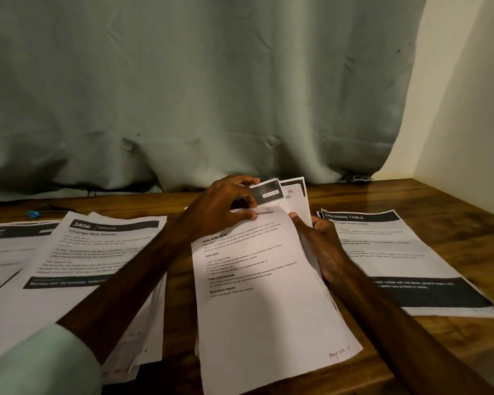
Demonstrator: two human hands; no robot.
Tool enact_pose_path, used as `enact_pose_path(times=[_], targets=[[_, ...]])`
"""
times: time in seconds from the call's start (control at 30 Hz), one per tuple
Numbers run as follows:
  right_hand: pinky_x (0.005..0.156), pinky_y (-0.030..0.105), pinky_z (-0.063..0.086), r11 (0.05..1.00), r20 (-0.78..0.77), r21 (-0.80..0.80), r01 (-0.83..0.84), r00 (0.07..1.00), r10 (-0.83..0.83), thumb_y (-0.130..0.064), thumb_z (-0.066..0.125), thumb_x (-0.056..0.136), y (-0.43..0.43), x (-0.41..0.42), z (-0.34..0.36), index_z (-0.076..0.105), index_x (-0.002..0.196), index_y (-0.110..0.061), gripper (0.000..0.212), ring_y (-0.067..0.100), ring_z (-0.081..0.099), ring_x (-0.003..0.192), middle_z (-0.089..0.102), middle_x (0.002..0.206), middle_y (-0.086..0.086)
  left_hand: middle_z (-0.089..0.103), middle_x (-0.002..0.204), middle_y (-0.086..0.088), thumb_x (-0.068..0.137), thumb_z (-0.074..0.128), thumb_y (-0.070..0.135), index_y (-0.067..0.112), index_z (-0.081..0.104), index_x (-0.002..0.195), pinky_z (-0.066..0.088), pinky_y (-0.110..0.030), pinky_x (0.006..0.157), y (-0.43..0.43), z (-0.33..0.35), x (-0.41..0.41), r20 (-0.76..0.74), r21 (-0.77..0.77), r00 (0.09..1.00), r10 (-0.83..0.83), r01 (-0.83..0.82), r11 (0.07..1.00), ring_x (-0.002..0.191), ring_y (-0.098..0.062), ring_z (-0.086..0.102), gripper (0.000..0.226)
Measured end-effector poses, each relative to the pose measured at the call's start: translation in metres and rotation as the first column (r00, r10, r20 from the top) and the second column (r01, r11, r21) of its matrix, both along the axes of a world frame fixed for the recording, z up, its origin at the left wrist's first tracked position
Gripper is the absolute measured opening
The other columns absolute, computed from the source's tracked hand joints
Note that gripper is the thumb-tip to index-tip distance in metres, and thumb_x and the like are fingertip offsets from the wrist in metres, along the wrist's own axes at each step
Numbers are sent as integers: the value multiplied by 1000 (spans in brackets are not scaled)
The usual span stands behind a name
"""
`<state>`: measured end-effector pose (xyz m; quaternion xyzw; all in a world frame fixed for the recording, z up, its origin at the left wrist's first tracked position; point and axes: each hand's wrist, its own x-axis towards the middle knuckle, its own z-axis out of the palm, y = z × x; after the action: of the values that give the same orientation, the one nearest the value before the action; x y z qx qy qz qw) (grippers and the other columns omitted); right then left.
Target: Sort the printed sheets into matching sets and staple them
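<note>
The held stack (265, 303) lies near-to-far at the middle of the table (428, 201), its right edge gripped by the right hand (320, 246), its fanned far ends pinched by the left hand (223, 209).

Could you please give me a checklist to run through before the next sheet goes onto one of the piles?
1. Held stack supported: right hand grips its right edge. Ok.
2. Upper sheets separated: left hand pinches the fanned top corners. Ok.
3. Top sheet matched to a set: its heading is too blurred to read. Cannot tell.
4. Target piles show headings: Change Bed Sheets pile on the left, Dressing Table pile on the right. Ok.
5. Change Bed Sheets pile squared for stapling: its sheets lie splayed. Not ok.
6. Stapler at hand: the blue item at the far left of the table is too small to identify. Cannot tell.
</note>
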<state>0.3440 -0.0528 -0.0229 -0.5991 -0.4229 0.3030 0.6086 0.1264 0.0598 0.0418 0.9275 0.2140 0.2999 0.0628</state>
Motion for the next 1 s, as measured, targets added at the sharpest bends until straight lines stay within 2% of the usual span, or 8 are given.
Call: enact_pose_path(times=[0.17, 0.27, 0.5, 0.57, 0.67, 0.8, 0.93, 1.0], targets=[[71, 22, 55, 1000, 25, -23, -12, 1000, 13, -42, 67, 94, 0, -1, 2, 71, 98, -25, 18, 7, 72, 81, 76, 93, -13, 57, 144, -5, 85, 81, 29, 18, 78, 96, 45, -39, 103, -4, -7, 4, 22, 160, 999, 37, -40, 986, 133, -22, 48, 16], [80, 28, 56, 999, 17, -33, -6, 1000, 7, -46, 69, 92, 1, -1, 1, 74, 106, -20, 30, 14, 74, 89, 78, 96, -9, 62, 131, -5, 82, 83, 25, 16, 78, 90, 46, -38, 97, -3, -12, 7, 54, 235, 998, 19, -31, 972, 124, -22, 52, 13], [91, 35, 56, 999, 71, -47, -3, 997, 6, -50, 67, 91, 1, -1, 1, 74, 98, -23, 29, 18, 73, 95, 78, 97, -8, 62, 131, 0, 86, 80, 27, 18, 77, 96, 47, -39, 99, -1, -15, 6, 30, 189, 999, 9, -15, 982, 118, -17, 56, 14], [87, 32, 56, 999, 49, -37, -23, 998, 25, -48, 67, 93, -1, -3, 2, 75, 102, -20, 30, 18, 73, 94, 79, 96, -7, 68, 125, -1, 88, 77, 30, 18, 76, 99, 45, -40, 96, 0, -14, 7, -16, 216, 1000, 12, -8, 976, 116, -20, 59, 16], [69, 20, 55, 998, 12, -10, -59, 998, 59, -43, 66, 95, -2, -1, 2, 74, 99, -21, 24, 12, 75, 84, 78, 88, -11, 71, 105, 0, 91, 72, 39, 21, 74, 104, 41, -39, 89, 0, -11, 4, -52, 240, 997, 55, -41, 970, 102, -19, 59, 22], [66, 25, 59, 995, -78, -40, -87, 993, 84, -40, 66, 97, -4, 0, 4, 73, 112, -12, 33, 16, 77, 79, 79, 90, -2, 72, 102, 9, 94, 58, 54, 30, 66, 109, 47, -35, 85, 3, 0, -9, -24, 129, 998, 58, -55, 990, 90, -9, 62, 29], [47, 3, 41, 991, -6, -41, -124, 992, 124, -35, 54, 104, -11, -2, 11, 67, 90, -16, 27, -8, 64, 54, 67, 72, -15, 73, 98, 7, 91, 68, 53, 28, 67, 107, 46, -22, 64, 3, 3, -17, -5, 33, 985, 173, -173, 984, 74, -2, 60, 29], [58, 4, 43, 988, 55, -46, -148, 987, 150, -44, 51, 104, -14, -7, 13, 68, 92, -19, 32, -4, 67, 67, 69, 80, -15, 74, 97, 7, 87, 72, 54, 28, 69, 104, 44, -20, 61, 2, -4, -15, 5, 24, 975, 224, -224, 974, 74, -2, 59, 31]])
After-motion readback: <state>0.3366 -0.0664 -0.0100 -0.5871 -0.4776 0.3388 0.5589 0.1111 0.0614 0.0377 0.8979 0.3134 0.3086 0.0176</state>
